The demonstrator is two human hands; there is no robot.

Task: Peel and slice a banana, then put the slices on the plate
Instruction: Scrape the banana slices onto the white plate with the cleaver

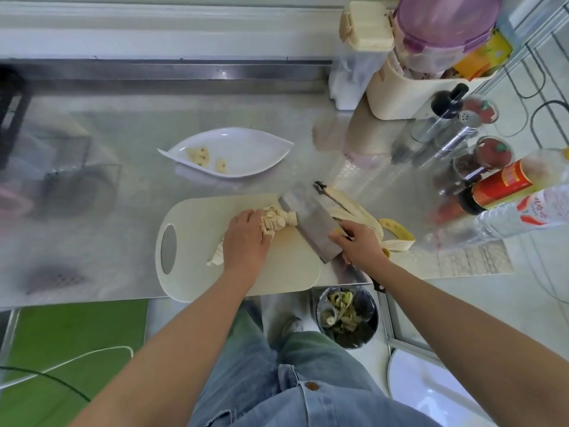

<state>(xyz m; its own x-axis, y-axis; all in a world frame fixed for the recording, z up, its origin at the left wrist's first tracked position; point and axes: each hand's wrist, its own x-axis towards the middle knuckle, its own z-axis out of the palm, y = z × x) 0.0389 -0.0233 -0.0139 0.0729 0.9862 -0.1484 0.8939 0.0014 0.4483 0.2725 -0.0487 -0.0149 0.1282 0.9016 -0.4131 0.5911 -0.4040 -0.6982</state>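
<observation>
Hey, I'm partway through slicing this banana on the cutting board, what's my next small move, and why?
Probably bring the cleaver in the right hand down for another cut just beside the left hand. An unsliced banana end sticks out from under that hand, cut slices are heaped by the blade, and the plate holds only a few.

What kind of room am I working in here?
Most likely a home kitchen: a steel counter with a cutting board, condiment bottles at the right, and a scrap bin on the floor.
</observation>
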